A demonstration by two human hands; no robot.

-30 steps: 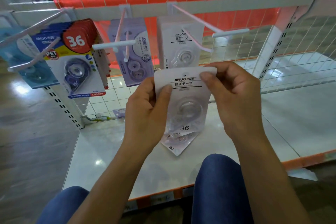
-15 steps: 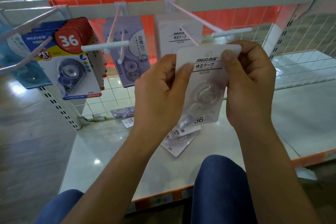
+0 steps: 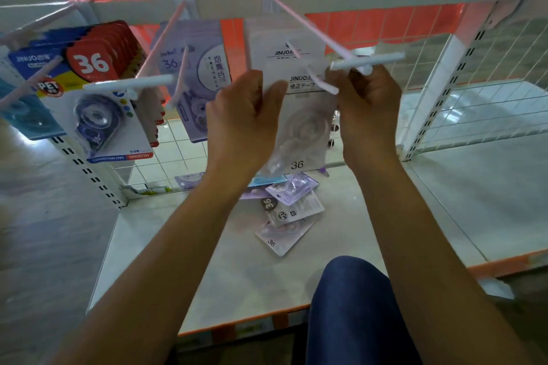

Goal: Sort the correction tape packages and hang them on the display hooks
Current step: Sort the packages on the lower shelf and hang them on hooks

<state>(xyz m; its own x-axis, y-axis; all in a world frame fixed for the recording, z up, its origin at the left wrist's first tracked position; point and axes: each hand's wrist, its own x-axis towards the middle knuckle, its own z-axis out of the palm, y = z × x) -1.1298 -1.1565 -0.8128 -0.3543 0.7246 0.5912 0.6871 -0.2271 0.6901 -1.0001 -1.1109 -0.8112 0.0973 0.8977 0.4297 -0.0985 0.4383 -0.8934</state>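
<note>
Head cam, L to R: far left, teal pkgs (image 3: 23, 118) hang at the frame edge, blurred. Next to them a thick row of blue-and-red pkgs (image 3: 100, 115) marked "36" fills a hook, front one w/ a dark dispenser in its blister. Then purple pkgs (image 3: 204, 74) on the next hook. The person's left hand (image 3: 240, 124) grasps the left edge of a white pkg (image 3: 305, 127), thumb across the front, fingers behind. That pkg is upright btwn both hands, in the air above the shelf, its top right at the front end of the pink hook (image 3: 308, 25). The lower prong crosses the card's top, but it's too blurred to tell if the hole is on it. More white pkgs (image 3: 267, 44) w/ the same print hang further back on that hook. The right hand (image 3: 367, 115) pinches the pkg's upper right edge, just under the hook's white label bar (image 3: 370, 59). Below, loose pkgs (image 3: 292, 207) lie in a heap on the white shelf (image 3: 444, 201). A knee in blue jeans (image 3: 355, 299) shows at bottom right.
</note>
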